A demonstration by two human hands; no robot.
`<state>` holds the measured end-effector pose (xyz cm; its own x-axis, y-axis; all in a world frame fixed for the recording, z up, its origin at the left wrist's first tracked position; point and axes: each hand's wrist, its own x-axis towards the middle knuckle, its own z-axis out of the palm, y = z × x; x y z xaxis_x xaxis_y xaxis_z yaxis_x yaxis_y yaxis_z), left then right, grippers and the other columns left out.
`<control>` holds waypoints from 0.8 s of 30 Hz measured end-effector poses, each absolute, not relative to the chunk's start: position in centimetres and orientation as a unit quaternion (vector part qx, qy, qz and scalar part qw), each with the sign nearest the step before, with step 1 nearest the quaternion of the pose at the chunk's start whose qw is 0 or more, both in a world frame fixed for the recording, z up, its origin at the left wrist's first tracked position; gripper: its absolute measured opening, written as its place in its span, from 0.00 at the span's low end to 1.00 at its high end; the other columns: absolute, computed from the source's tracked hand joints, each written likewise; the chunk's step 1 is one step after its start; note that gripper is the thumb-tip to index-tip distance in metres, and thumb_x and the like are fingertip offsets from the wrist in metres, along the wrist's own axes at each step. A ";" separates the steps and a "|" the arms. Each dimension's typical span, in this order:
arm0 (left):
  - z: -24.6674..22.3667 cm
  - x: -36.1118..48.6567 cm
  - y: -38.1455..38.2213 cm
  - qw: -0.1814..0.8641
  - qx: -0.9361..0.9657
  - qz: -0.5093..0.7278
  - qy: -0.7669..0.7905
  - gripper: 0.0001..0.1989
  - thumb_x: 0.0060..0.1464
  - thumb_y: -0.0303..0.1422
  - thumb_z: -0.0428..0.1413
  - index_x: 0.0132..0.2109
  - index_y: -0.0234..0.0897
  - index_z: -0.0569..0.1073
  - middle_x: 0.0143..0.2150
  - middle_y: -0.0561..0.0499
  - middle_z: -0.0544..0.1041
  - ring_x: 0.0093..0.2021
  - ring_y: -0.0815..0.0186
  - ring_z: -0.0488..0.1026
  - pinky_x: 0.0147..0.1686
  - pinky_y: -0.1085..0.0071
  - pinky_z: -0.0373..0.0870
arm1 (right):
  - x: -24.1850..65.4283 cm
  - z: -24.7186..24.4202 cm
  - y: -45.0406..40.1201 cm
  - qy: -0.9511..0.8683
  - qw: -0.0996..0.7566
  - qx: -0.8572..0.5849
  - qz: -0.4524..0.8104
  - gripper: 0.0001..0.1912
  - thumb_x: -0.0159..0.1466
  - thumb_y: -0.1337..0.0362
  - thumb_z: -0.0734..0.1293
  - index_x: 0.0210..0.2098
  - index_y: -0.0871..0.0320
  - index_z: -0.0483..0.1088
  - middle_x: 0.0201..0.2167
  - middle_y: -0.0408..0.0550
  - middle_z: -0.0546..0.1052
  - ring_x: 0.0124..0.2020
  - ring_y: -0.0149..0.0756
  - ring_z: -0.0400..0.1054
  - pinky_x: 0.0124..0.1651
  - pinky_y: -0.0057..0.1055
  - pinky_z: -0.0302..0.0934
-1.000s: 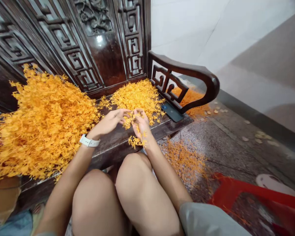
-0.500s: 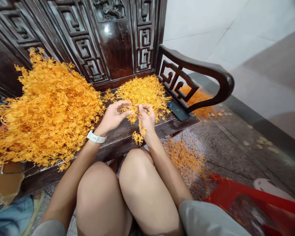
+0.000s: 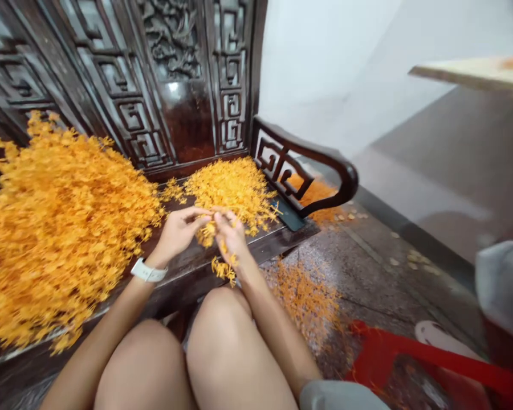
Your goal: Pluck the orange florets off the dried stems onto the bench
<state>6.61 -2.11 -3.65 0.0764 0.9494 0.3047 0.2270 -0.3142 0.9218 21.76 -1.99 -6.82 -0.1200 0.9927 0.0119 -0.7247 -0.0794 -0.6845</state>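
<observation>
Both hands are over the front of the bench (image 3: 277, 245), a dark carved-wood seat. Right hand (image 3: 231, 238) is closed to a pinch on a loose orange sprig clump (image 3: 207, 232), with a tail of it (image 3: 222, 269) hanging below the palm. Left hand (image 3: 177, 233) is half curled, fingertips at the same clump. Blur means I can't confirm it's gripping.

Clump sits between the hands, just in front of the small sprig heap (image 3: 226, 191). Large sprig heap (image 3: 55, 233) is on the bench, left of the left hand, close to the white watch (image 3: 147, 271) on that wrist.

Handling: the sprigs look fine and prone to snagging. Best to use fingertips only, pull slowly, and tease strands apart rather than yank. Keep the work over the bench, since loose bits drop easily to the floor. Elbows in, away from the big heap.

Hard to see: fingers hide the clump's core, so stem ends and individual strands can't be made out. Motion blur softens the fingertips. Dark phone (image 3: 287, 213) is partly covered by sprigs near the armrest (image 3: 346, 176). Orange scatter (image 3: 305, 302) lies on the floor, beside a red plastic crate (image 3: 410, 353), which is cut off by the frame. Grey blurred cloth (image 3: 502, 285) at right edge is unidentifiable.
</observation>
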 end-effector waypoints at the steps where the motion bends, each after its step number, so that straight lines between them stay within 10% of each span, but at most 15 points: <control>1: -3.8 6.5 -2.1 0.343 0.637 0.504 0.472 0.11 0.58 0.40 0.67 0.42 0.38 0.87 0.41 0.45 0.87 0.40 0.61 0.82 0.43 0.66 0.77 | 21.7 -7.1 -2.0 -0.291 0.598 -0.247 0.704 0.21 0.55 0.55 0.82 0.41 0.56 0.76 0.32 0.40 0.77 0.27 0.25 0.68 0.28 0.23 0.64; 12: -5.4 5.4 -1.5 0.371 0.490 0.591 0.523 0.16 0.47 0.43 0.70 0.36 0.33 0.83 0.31 0.46 0.82 0.27 0.65 0.74 0.29 0.69 0.72 | 21.6 -7.9 -2.1 -0.456 0.530 -0.258 0.667 0.29 0.51 0.42 0.82 0.29 0.58 0.70 0.19 0.37 0.72 0.17 0.25 0.61 0.21 0.24 0.58; 17: -5.2 1.6 -0.6 0.332 0.337 0.721 0.506 0.16 0.45 0.41 0.71 0.33 0.35 0.77 0.30 0.52 0.76 0.25 0.72 0.68 0.27 0.75 0.66 | 22.5 -6.9 -3.9 -0.566 0.370 -0.110 0.728 0.25 0.55 0.46 0.82 0.30 0.60 0.74 0.30 0.46 0.79 0.23 0.27 0.69 0.25 0.24 0.61; 24: 0.1 -1.1 -3.5 0.451 0.718 0.291 0.442 0.19 0.62 0.48 0.62 0.51 0.41 0.86 0.35 0.47 0.80 0.35 0.63 0.76 0.36 0.71 0.73 | 23.9 -10.7 -2.6 -0.464 0.355 0.071 0.808 0.22 0.56 0.50 0.81 0.28 0.58 0.71 0.25 0.43 0.76 0.20 0.29 0.69 0.22 0.25 0.59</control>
<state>-1.13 -3.49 0.06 0.4392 0.8982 0.0184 0.3730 -0.2009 0.9058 23.94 -2.57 -10.69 -0.7378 0.5080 0.4445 -0.6398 -0.3165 -0.7003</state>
